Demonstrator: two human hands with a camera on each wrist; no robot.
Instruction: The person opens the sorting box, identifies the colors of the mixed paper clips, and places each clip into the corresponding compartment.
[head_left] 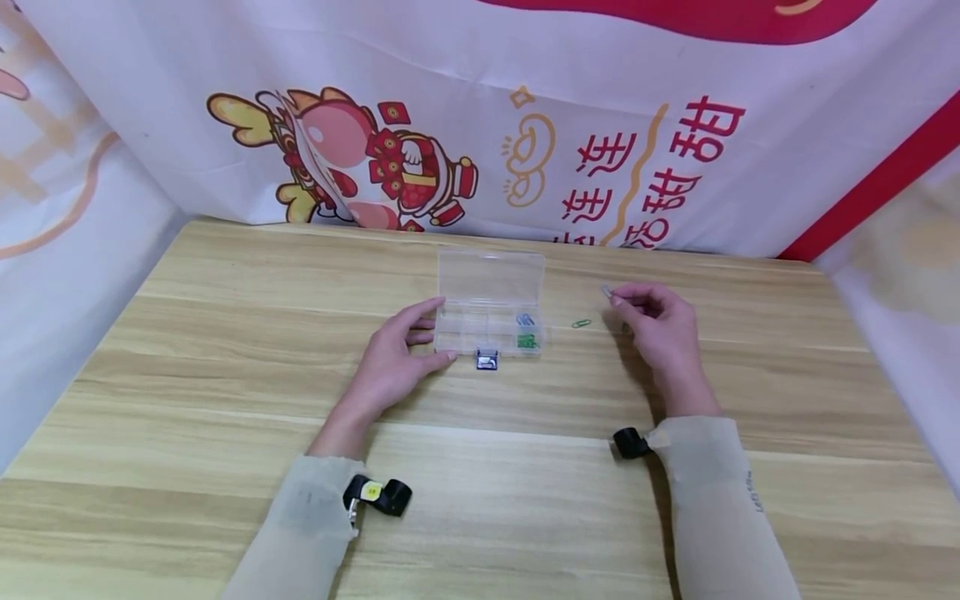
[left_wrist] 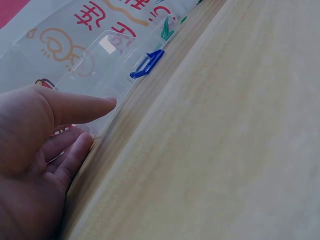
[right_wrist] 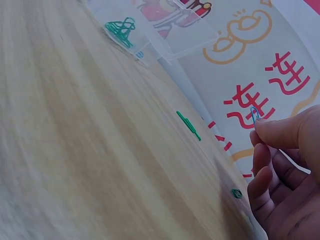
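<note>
A clear divided plastic box [head_left: 450,340] stands with its lid [head_left: 491,277] raised at the back and its blue latch [head_left: 487,361] folded down in front. My left hand [head_left: 393,354] holds the box at its left end, thumb at the front corner and forefinger at the back. Right of the box, my right hand [head_left: 660,321] pinches a light blue paper clip [right_wrist: 254,114] between thumb and forefinger, raised over the table. Blue paper clips [head_left: 525,320] lie in the back right compartment, green paper clips [head_left: 527,341] in the front right one.
A loose green paper clip [head_left: 581,323] lies on the wooden table [head_left: 480,500] between the box and my right hand. Another green paper clip [right_wrist: 237,193] lies below the right fingers. Behind the table hangs a printed white cloth [head_left: 480,50].
</note>
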